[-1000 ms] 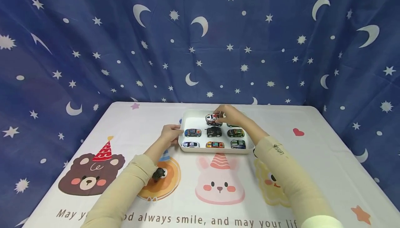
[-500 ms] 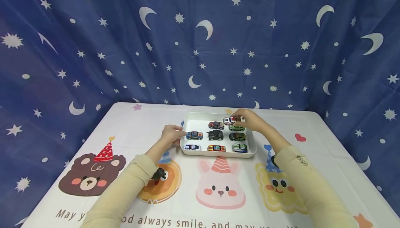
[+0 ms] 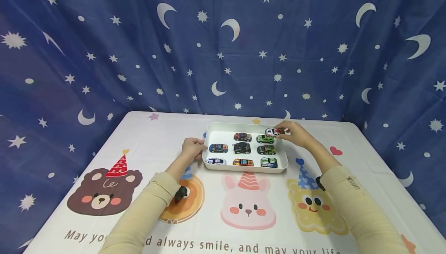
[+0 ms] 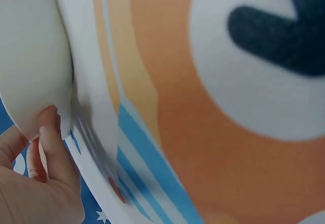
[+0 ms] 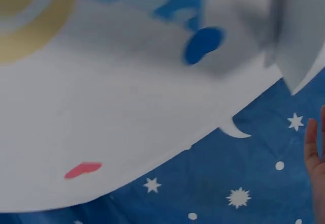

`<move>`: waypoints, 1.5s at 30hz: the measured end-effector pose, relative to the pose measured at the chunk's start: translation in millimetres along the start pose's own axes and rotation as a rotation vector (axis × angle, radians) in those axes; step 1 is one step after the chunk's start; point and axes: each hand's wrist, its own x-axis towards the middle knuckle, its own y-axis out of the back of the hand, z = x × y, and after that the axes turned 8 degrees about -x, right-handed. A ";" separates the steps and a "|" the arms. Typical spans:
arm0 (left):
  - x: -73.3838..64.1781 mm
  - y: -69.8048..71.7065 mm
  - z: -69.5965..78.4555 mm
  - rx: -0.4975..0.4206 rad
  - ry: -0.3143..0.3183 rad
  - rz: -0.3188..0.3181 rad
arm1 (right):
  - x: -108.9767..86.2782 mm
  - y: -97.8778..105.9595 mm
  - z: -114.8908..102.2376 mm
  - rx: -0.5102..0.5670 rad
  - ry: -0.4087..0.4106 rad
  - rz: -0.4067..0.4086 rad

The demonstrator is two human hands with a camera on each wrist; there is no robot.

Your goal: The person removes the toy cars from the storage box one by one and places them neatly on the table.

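Note:
A white tray (image 3: 223,130) carries several toy cars in rows. My left hand (image 3: 192,148) pinches the tray's left wall; the left wrist view shows thumb and fingers of that hand (image 4: 48,168) on the tray's edge (image 4: 35,56). Over the tray's back right corner, my right hand (image 3: 294,133) holds a white and red toy car (image 3: 272,132) by its right end. Just in front of it sits a green car (image 3: 265,139). A dark red car (image 3: 242,136) and a black tank-like car (image 3: 242,148) stand in the middle column. Only a sliver of the right hand (image 5: 316,158) shows in the right wrist view.
In the tray's left column are a blue car (image 3: 218,148) and a white one (image 3: 216,161). An orange car (image 3: 243,162) lies at the front. The tray stands on a printed white tablecloth (image 3: 306,145), before a blue starry curtain (image 3: 195,33).
My right hand has carried the white and red car rightward, from above the dark red car to the tray's back right corner. The left hand still grips the tray. The head view has shifted slightly.

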 end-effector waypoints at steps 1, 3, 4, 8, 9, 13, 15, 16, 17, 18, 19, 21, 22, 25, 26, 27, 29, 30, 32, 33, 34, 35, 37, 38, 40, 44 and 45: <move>-0.6 -0.3 -0.1 -0.009 -0.004 -0.003 | -2.1 -0.2 2.8 -0.006 -0.006 0.002; -1.5 -0.9 -0.7 -0.020 -0.008 -0.010 | -6.9 0.5 7.5 -0.018 -0.004 0.007; -1.6 -1.3 -1.1 -0.024 -0.011 -0.010 | -9.2 1.0 9.8 -0.025 -0.001 0.011; -1.4 -2.3 -3.4 -0.019 -0.032 0.003 | -17.0 4.1 17.9 -0.034 0.016 0.027; -1.5 -2.3 -4.1 -0.016 -0.039 0.009 | -18.5 4.9 20.0 -0.037 0.012 0.030; -3.6 -1.6 -5.8 0.000 -0.061 0.028 | -21.0 5.9 28.3 -0.058 -0.009 0.030; -4.8 -1.3 -6.5 0.003 -0.067 0.038 | -21.0 4.2 32.4 -0.067 -0.025 0.026; -4.9 -1.8 -6.5 0.005 -0.068 0.045 | -20.8 3.3 34.3 -0.068 -0.033 0.022; -4.7 -2.3 -6.9 0.002 -0.068 0.047 | -20.8 2.5 35.9 -0.063 -0.043 0.017; -4.2 -2.8 -7.4 0.004 -0.068 0.048 | -20.9 2.0 37.2 -0.060 -0.052 0.013; -3.9 -3.1 -7.9 0.004 -0.066 0.049 | -21.3 1.5 38.6 -0.057 -0.062 0.009; -2.9 -3.7 -8.8 0.002 -0.058 0.052 | -21.7 1.0 41.4 -0.051 -0.077 -0.003; -2.4 -3.7 -9.3 0.003 -0.055 0.051 | -21.9 1.1 42.7 -0.047 -0.078 -0.006; -1.6 -2.6 -9.2 0.001 -0.053 0.043 | -21.1 0.3 49.0 -0.041 -0.085 -0.013; -1.5 -2.2 -8.9 0.002 -0.054 0.042 | -20.6 -0.2 51.4 -0.040 -0.083 -0.015; -1.4 -1.9 -8.7 0.005 -0.055 0.041 | -20.2 -1.2 54.1 -0.040 -0.083 -0.017; -1.2 -2.0 -8.2 0.007 -0.056 0.042 | -19.9 -3.8 60.6 -0.048 -0.087 -0.024; -1.0 -2.6 -7.9 0.006 -0.056 0.043 | -20.1 -5.0 63.8 -0.052 -0.089 -0.025; -1.7 -2.1 -7.9 -0.002 -0.059 0.043 | -18.8 -7.1 68.1 -0.072 -0.082 -0.027; -1.9 -2.3 -8.2 -0.006 -0.059 0.042 | -18.5 -8.4 70.4 -0.083 -0.084 -0.031; -2.1 -2.5 -8.5 -0.009 -0.057 0.040 | -18.0 -10.0 72.4 -0.091 -0.087 -0.037; -1.8 -2.7 -9.5 -0.011 -0.050 0.038 | -17.4 -11.9 74.0 -0.094 -0.090 -0.049; -1.5 -2.7 -11.5 -0.010 -0.037 0.039 | -16.2 -15.6 76.4 -0.096 -0.091 -0.084; -1.0 -2.5 -12.5 -0.008 -0.028 0.045 | -15.3 -17.7 77.1 -0.091 -0.091 -0.105; -0.7 -1.8 -13.5 -0.003 -0.022 0.055 | -13.6 -21.0 77.5 -0.077 -0.083 -0.139; -1.2 -1.1 -11.7 -0.006 -0.054 0.070 | -11.8 -23.0 76.5 -0.069 -0.064 -0.153; -1.9 -1.1 -11.6 -0.003 -0.064 0.071 | -11.9 -23.4 76.4 -0.074 -0.058 -0.153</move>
